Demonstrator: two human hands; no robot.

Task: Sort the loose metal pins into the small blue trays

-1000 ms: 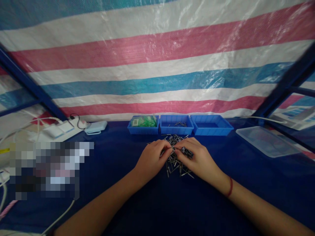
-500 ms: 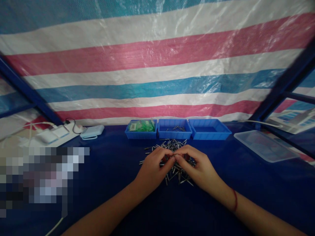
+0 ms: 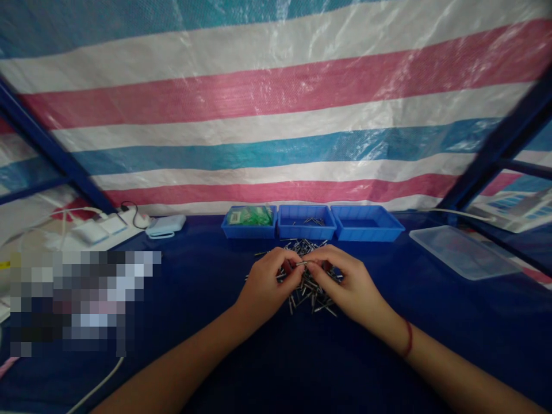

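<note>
Between my two hands is a short, thin metal rod (image 3: 303, 263), held roughly level. My left hand (image 3: 266, 279) pinches one end of it between thumb and forefinger. The other end sits in the closed fingertips of my right hand (image 3: 351, 280), which has a dark red band on its wrist. Directly below and behind my fingers lies a loose pile of similar metal rods (image 3: 313, 302) on the dark blue table (image 3: 276, 368). My hands cover part of that pile.
Behind the pile stand three blue bins in a row: a left bin (image 3: 249, 232) with green packets, a middle bin (image 3: 307, 232) with several rods, and a right bin (image 3: 368, 233). A clear plastic lid (image 3: 463, 253) lies right; a power strip (image 3: 114, 230) and light-blue case (image 3: 166, 226) lie left.
My fingertips have parted slightly, so the rod between them now shows more clearly. Both hands stay above the pile. The whole view has shifted a little.
</note>
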